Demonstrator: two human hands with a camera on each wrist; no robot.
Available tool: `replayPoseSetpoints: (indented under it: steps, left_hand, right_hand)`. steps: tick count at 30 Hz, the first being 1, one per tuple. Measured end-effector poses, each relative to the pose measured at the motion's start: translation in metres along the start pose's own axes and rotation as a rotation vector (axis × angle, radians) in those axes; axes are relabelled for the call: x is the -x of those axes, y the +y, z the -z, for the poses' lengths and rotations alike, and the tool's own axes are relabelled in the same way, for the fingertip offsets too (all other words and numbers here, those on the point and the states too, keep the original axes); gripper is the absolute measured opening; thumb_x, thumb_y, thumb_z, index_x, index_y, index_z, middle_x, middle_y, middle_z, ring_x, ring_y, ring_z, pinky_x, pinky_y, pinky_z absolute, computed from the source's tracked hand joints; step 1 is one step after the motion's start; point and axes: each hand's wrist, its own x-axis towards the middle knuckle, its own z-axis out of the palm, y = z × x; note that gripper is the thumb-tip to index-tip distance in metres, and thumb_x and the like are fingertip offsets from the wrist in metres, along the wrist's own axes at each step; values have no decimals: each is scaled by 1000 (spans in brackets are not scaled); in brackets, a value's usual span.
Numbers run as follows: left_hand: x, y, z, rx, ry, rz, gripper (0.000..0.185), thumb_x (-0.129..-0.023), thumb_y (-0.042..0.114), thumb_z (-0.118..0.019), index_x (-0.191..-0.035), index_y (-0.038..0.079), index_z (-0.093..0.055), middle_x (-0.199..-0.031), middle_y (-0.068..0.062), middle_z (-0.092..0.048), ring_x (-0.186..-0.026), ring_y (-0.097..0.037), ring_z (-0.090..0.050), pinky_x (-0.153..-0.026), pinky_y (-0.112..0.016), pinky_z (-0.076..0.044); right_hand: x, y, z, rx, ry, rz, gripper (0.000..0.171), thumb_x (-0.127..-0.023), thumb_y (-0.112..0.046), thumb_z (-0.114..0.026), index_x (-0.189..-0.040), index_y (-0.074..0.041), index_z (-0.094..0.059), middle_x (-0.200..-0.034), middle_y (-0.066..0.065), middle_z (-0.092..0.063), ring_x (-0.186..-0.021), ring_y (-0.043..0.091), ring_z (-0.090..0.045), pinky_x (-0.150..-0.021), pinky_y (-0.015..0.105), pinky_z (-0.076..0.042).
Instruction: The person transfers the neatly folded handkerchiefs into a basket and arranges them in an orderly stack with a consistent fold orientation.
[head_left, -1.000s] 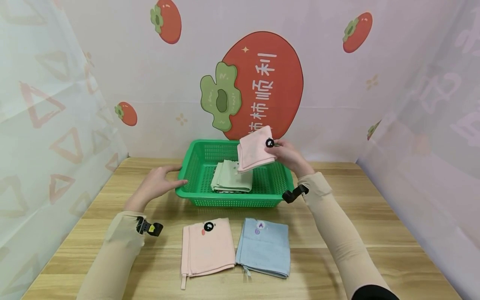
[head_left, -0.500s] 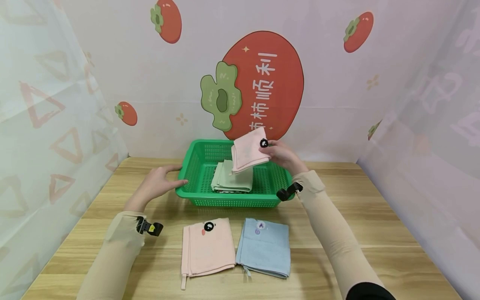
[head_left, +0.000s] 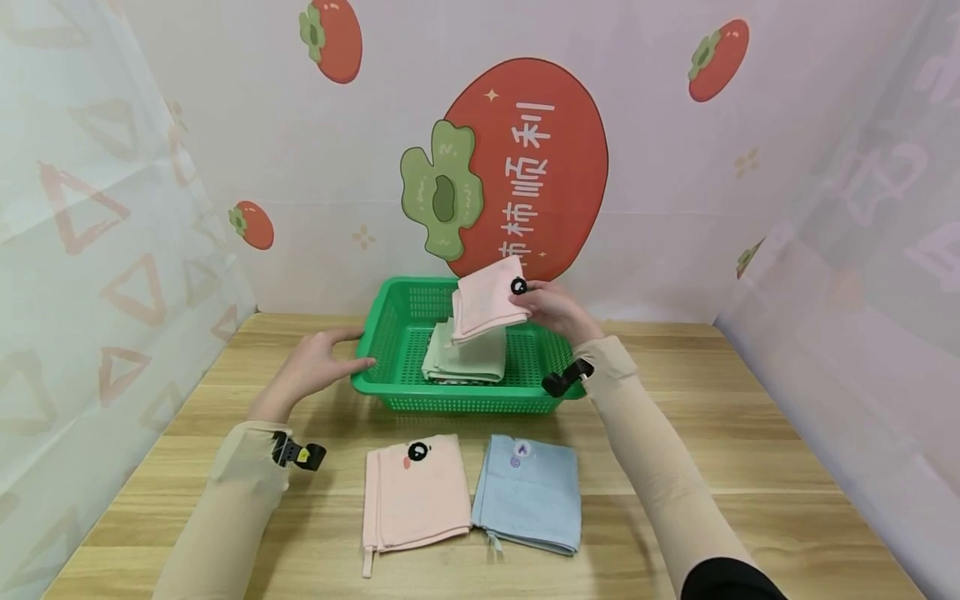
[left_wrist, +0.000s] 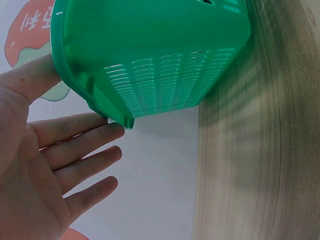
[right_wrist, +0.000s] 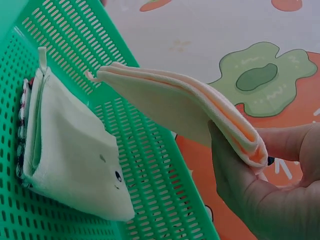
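Note:
My right hand (head_left: 557, 310) pinches a folded pink hand towel (head_left: 487, 298) with a black embroidered eye, holding it raised above the green basket (head_left: 465, 400). In the right wrist view the pink towel (right_wrist: 165, 95) shows its folded layers between thumb and fingers. Below it in the basket lies a folded pale green towel (right_wrist: 75, 145) with a small face, on top of a checkered-edged cloth (right_wrist: 22, 120). My left hand (head_left: 315, 367) touches the basket's left end, thumb over the rim; in the left wrist view its fingers (left_wrist: 82, 147) are straight and spread.
On the wooden table (head_left: 750, 467), in front of the basket, lie a folded pink towel (head_left: 420, 500) and, on its right, a folded blue towel (head_left: 528, 500). A printed cloth backdrop (head_left: 660, 167) rises behind the basket, with more cloth at both sides.
My right hand has moved a little to the left with the pink towel, bringing it further over the pale green one. The left hand and basket stay put.

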Motion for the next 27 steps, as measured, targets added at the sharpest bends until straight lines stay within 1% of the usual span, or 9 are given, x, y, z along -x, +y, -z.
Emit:
replayPoseSetpoints:
  steps: [4,9,11,15,19,21,23,25,27]
  left_hand:
    - [0,0,0,0,-3,4,72,-81,54,-68,-133,7,-55,-134,-16,-56,-128,-39,-47,-99,-60,-40]
    - [0,0,1,0,-6,7,72,-81,55,-68,-133,7,-55,-134,-16,-56,-128,-38,-46,-100,-59,-40]
    - [1,1,1,-2,-6,8,72,-81,54,-68,-133,7,-55,-134,-16,-56,-128,-38,-46,-100,-59,-40]
    - [1,1,1,-1,-7,11,72,-81,53,-68,-133,6,-54,-134,-16,-56,-128,-38,-47,-100,-59,-40]
    - [1,1,2,3,-8,11,72,-81,54,-68,-133,6,-54,-134,-16,-56,-128,-38,-46,-100,-59,-40]
    - [1,0,2,1,-9,11,72,-81,54,-67,-133,6,-54,-134,-16,-56,-128,-38,-46,-100,-59,-39]
    - [1,0,1,0,-9,11,73,-81,55,-67,-134,7,-54,-134,-16,-56,-128,-38,-46,-100,-59,-39]
    - [0,-1,1,-3,-9,9,73,-81,55,-67,-133,7,-54,-134,-16,-56,-128,-38,-46,-100,-59,-40]
    - [1,-1,1,0,-8,6,73,-81,55,-67,-133,7,-54,-134,-16,-56,-128,-38,-46,-101,-58,-39]
  right_hand:
    - [-4,0,-2,-20,-9,-14,49,-97,-5,-50,-142,3,-33,-117,7,-46,-84,10,-50,-69,21,-47]
    - [-9,2,-4,-46,15,-48,41,-96,-4,-52,-134,5,-42,-104,6,-51,-72,10,-48,-64,21,-46]
    - [-10,3,-5,-54,22,-62,41,-95,-3,-52,-134,6,-42,-101,5,-51,-69,9,-45,-64,22,-44]
    - [-12,4,-8,-56,25,-86,47,-95,-3,-52,-139,4,-38,-101,5,-49,-67,10,-42,-65,24,-40]
    - [-14,4,-13,-72,22,-107,52,-95,-2,-53,-143,0,-34,-104,6,-50,-73,12,-47,-68,27,-40]
    - [-14,5,-15,-77,15,-116,54,-95,-2,-52,-144,0,-32,-106,7,-50,-76,13,-50,-74,29,-40]
    - [-14,6,-17,-79,12,-123,54,-95,-1,-52,-145,0,-31,-107,7,-50,-77,13,-50,-74,30,-40]
    - [-15,7,-18,-82,11,-130,55,-95,-1,-52,-146,-2,-30,-108,7,-49,-77,14,-48,-74,31,-37]
    - [-16,8,-19,-79,13,-133,57,-95,-1,-52,-147,-3,-28,-111,7,-49,-77,15,-47,-71,30,-37]
